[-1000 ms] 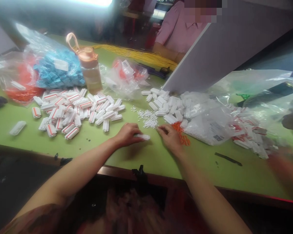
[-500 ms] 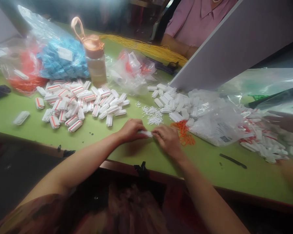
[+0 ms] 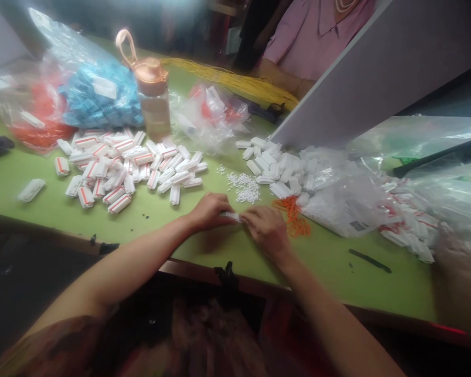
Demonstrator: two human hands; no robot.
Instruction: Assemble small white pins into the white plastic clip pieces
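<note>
My left hand point(image 3: 210, 210) and my right hand point(image 3: 267, 228) meet over the green table point(image 3: 235, 251), both closed on one small white plastic connector point(image 3: 231, 215) held between them. Just beyond the hands lies a scatter of tiny white pins point(image 3: 245, 187). A bunch of orange clips point(image 3: 294, 215) lies right of my right hand. A heap of white connectors with red stripes point(image 3: 125, 167) is spread out to the left, and plain white connectors point(image 3: 272, 165) lie to the right.
A pink-capped bottle point(image 3: 152, 94) stands behind the heap, with bags of blue point(image 3: 98, 99) and red parts point(image 3: 35, 112). Clear bags point(image 3: 345, 199) cover the right side. A grey board point(image 3: 377, 73) leans there. A person in pink point(image 3: 317, 31) sits opposite, by yellow wires point(image 3: 239, 81).
My right hand has come left from the orange clips and closed on the connector that my left hand holds. The view has shifted slightly.
</note>
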